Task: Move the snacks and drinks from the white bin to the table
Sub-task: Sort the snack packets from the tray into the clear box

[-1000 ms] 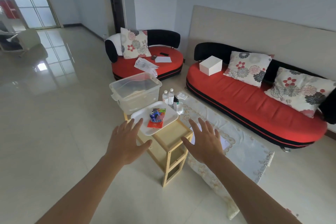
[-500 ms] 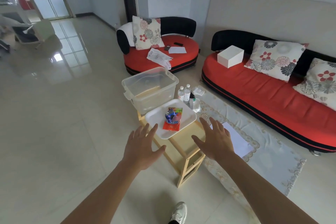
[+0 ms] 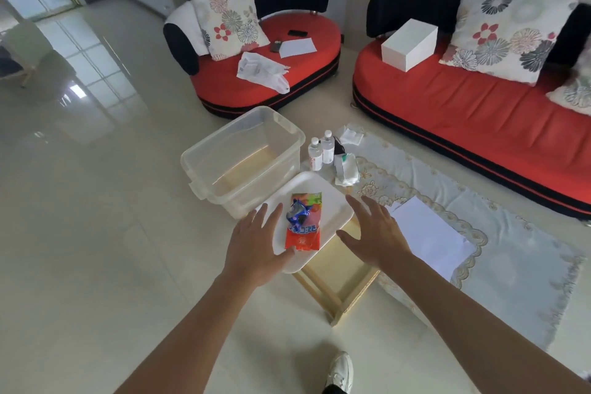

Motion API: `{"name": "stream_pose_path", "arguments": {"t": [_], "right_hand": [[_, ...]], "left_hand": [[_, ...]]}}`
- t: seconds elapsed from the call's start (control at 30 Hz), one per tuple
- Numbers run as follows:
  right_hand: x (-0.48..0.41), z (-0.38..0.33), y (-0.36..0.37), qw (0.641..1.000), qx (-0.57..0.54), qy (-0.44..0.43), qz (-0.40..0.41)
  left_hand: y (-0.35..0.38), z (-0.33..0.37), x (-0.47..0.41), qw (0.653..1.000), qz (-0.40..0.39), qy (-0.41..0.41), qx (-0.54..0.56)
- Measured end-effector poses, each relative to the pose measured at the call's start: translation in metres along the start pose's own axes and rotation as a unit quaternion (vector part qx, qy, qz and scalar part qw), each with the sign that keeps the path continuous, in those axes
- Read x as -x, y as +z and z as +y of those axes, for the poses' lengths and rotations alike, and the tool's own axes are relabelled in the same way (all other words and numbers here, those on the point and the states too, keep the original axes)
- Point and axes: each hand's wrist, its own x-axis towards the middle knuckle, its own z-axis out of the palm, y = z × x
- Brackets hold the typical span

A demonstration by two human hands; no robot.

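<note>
Both hands are hanging over the task area with straight, spread fingers, holding nothing. The left hand (image 3: 256, 246) is overlapping the rim of the shallow white bin (image 3: 332, 201) at 8 o'clock, and the right hand (image 3: 374, 237) is hovering at its 3 o'clock. Glossy, crinkled snack packets (image 3: 302, 227), red and blue, are lying flat in the bin's middle. The bin is sitting on a pale wooden counter (image 3: 342, 269). A clear rectangular plastic tub (image 3: 243, 150) is sitting at 11 o'clock and two small capped bottles (image 3: 321, 150) are standing at 1 o'clock, by a lace-edged cloth (image 3: 499, 269).
</note>
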Motion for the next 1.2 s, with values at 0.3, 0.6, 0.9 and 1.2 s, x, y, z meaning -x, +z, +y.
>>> {"name": "stream_pose_path", "arguments": {"t": [0.3, 0.6, 0.9, 1.2], "right_hand": [[-0.080, 0.013, 0.048, 0.994, -0.085, 0.022, -0.062], [-0.142, 0.026, 0.117, 0.985, -0.133, 0.075, -0.083], [-0.176, 0.028, 0.195, 0.972, -0.202, 0.084, -0.089], [-0.189, 0.042, 0.222, 0.971, -0.206, 0.110, -0.059]], "left_hand": [[0.038, -0.027, -0.088, 0.997, -0.015, -0.007, 0.080], [0.119, -0.051, -0.176, 0.987, -0.105, 0.010, 0.121], [0.196, -0.077, -0.232, 0.983, -0.118, 0.092, 0.106], [0.232, -0.086, -0.239, 0.985, -0.058, 0.101, 0.127]]}}
